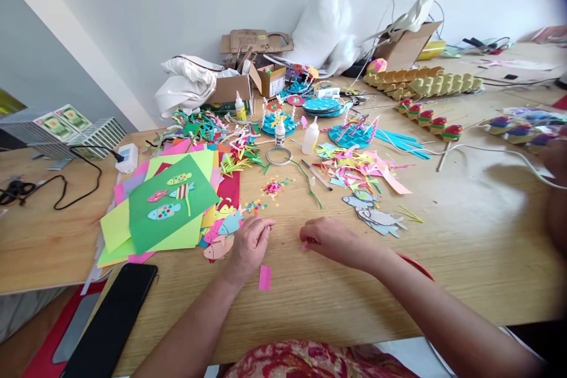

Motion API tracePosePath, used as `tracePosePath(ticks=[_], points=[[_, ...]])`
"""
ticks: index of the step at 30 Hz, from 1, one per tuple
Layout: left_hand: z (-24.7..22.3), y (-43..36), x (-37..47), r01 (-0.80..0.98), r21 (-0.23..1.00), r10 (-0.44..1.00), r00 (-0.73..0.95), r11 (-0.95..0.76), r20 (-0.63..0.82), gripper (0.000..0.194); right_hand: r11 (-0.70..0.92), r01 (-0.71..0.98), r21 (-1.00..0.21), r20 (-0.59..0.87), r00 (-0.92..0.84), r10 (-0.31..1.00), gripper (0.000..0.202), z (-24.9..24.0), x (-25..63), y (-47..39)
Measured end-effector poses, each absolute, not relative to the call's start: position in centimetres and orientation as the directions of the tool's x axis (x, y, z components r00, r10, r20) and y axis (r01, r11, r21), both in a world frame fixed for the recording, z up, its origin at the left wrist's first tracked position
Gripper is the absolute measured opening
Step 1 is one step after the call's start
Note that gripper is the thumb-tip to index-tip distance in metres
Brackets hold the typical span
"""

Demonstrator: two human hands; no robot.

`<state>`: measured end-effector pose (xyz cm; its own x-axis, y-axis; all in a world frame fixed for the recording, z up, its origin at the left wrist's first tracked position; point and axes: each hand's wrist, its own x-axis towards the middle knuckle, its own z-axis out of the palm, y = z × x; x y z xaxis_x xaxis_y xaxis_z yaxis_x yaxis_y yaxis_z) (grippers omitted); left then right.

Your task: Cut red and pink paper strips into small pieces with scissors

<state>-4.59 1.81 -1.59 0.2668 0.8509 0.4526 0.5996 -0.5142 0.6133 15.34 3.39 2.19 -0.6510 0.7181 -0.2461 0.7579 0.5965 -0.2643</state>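
My left hand (251, 243) is closed just above the table, thumb against the curled fingers; whatever it may hold is too small to make out. To its right, my right hand (330, 239) has its fingers bent down and pressed together, with a bit of pink paper (304, 246) at the fingertips. A small pink paper rectangle (264, 277) lies below my left hand. Paper fish (230, 223) lie beside that hand on the left, and grey-blue fish cutouts (381, 217) lie beyond my right hand. Small confetti dots (272, 187) are scattered between and beyond the hands.
Coloured sheets with a green sheet (146, 207) on top are at left, near a black phone (116, 313). Glue bottles (310, 137), a tape ring (279, 156), a pen (316, 175) and paper scraps (354, 164) stand or lie ahead. A person's arm (557, 207) shows at far right.
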Motion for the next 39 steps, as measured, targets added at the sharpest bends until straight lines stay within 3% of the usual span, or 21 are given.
tracePosePath(ticks=[13, 27, 39], points=[[-1.6, 2.0, -5.0, 0.599, 0.621, 0.857, 0.260, -0.505, 0.446, 0.016, 0.606, 0.784, -0.136, -0.252, -0.619, 0.744, 0.018, 0.4, 14.6, 2.0], [-1.8, 2.0, -5.0, 0.575, 0.648, 0.861, 0.251, -0.500, 0.441, 0.016, 0.546, 0.804, -0.235, -0.251, -0.593, 0.765, 0.014, 1.4, 15.6, 2.8], [-1.7, 1.8, -4.9, 0.597, 0.623, 0.857, 0.264, -0.505, 0.442, 0.016, 0.598, 0.793, -0.118, -0.253, -0.606, 0.754, 0.018, 0.3, 14.3, 1.9]])
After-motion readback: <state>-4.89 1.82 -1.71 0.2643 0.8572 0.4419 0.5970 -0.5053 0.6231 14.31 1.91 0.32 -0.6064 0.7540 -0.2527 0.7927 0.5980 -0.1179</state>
